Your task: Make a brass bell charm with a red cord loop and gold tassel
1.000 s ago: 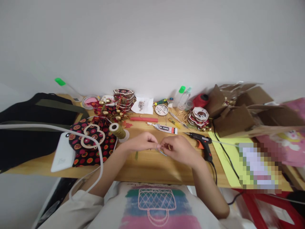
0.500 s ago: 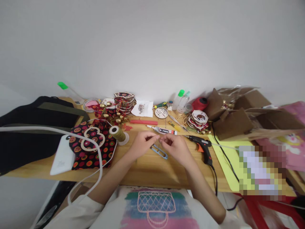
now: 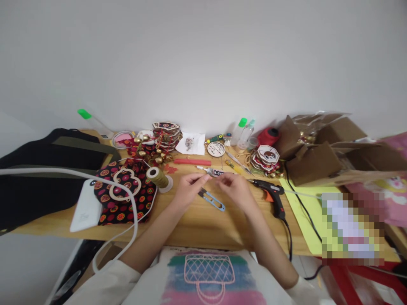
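My left hand [image 3: 190, 189] is closed in a pinch above the middle of the table, thumb and forefinger pressed together. Whatever sits in that pinch is too small to make out. Just to its right, my right hand [image 3: 234, 189] has curled, pinching fingers, and what they hold is also unclear. A narrow gap separates the fingertips. Below and between them lie blue thread snips [image 3: 213, 201] on the wood. Behind my hands is a B-7000 glue tube [image 3: 211, 171], partly covered by my right hand. A spool of olive cord [image 3: 160, 180] stands left of my left hand.
A black glue gun [image 3: 270, 195] with a cord lies at right, before open cardboard boxes [image 3: 314, 165]. Patterned fabric [image 3: 127, 212] and a white phone [image 3: 85, 207] are at left. A white cable [image 3: 135, 212] arcs across the left foreground. Octagonal pieces [image 3: 269, 155] are stacked behind.
My hands have drawn slightly apart, and the right one now covers more of the glue tube. More of the snips shows between them. The view has shifted a little.
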`<control>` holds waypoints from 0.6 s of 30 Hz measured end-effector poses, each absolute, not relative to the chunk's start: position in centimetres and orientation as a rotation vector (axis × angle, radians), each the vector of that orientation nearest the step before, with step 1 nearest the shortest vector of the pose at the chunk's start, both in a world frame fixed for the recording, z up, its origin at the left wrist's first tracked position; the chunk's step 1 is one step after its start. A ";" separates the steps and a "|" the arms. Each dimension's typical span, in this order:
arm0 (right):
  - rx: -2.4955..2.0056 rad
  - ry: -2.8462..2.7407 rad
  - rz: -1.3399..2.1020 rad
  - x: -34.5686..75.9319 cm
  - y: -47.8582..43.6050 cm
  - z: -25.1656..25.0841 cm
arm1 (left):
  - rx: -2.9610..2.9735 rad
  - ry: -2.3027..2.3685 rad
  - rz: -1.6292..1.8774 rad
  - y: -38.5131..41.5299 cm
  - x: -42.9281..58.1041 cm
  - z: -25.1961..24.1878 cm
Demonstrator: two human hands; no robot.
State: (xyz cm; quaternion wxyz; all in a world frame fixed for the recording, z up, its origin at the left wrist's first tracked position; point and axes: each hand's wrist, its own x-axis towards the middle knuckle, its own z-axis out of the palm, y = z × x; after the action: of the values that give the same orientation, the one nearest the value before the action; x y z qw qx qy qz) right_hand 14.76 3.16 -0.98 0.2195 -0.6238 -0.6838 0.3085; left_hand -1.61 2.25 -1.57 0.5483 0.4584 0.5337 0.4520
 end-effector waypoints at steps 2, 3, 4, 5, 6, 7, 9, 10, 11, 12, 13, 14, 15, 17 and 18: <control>-1.916 -1.867 0.670 16.3 4.1 0.0 | 1.081 1.275 1.079 2.2 -1.8 -1.5; -1.992 -1.867 0.603 17.0 4.4 0.4 | 1.083 1.279 1.085 2.2 -1.8 -1.4; -2.042 -1.885 0.559 17.6 4.8 0.9 | 1.087 1.284 1.091 2.2 -1.9 -1.3; -2.083 -1.906 0.526 18.1 5.0 1.3 | 1.094 1.288 1.098 2.2 -1.9 -1.2; -2.120 -1.929 0.498 18.5 5.3 1.6 | 1.102 1.292 1.106 2.2 -1.9 -1.1; -2.158 -1.950 0.474 18.8 5.6 1.9 | 1.113 1.294 1.114 2.3 -1.9 -1.0; -2.249 -1.984 0.426 19.2 6.4 2.2 | 1.131 1.296 1.126 2.3 -1.9 -0.8; -2.301 -2.000 0.405 19.4 6.9 2.3 | 1.138 1.294 1.128 2.4 -1.9 -0.7; -2.346 -2.021 0.393 19.5 7.5 2.3 | 1.143 1.290 1.130 2.4 -1.9 -0.7; -2.386 -2.045 0.384 19.4 8.1 2.2 | 1.147 1.287 1.130 2.4 -1.9 -0.7; -2.409 -2.074 0.385 19.3 8.7 2.0 | 1.151 1.282 1.128 2.4 -1.9 -0.7; -2.429 -2.098 0.390 19.1 9.3 1.8 | 1.154 1.279 1.125 2.4 -1.8 -0.7; -2.421 -2.134 0.396 18.8 9.8 1.5 | 1.158 1.276 1.121 2.4 -1.8 -0.7; -2.405 -2.178 0.417 18.0 10.6 0.9 | 1.164 1.276 1.110 2.3 -1.8 -0.7; -2.397 -2.187 0.429 17.7 10.8 0.6 | 1.166 1.277 1.106 2.2 -1.9 -0.7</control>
State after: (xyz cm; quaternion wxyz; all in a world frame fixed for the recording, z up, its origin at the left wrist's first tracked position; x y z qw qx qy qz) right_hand 17.71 10.85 0.56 -0.0655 -0.7307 -0.6668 0.1310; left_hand -1.86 2.24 -0.69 0.5181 0.4859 0.5320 0.4609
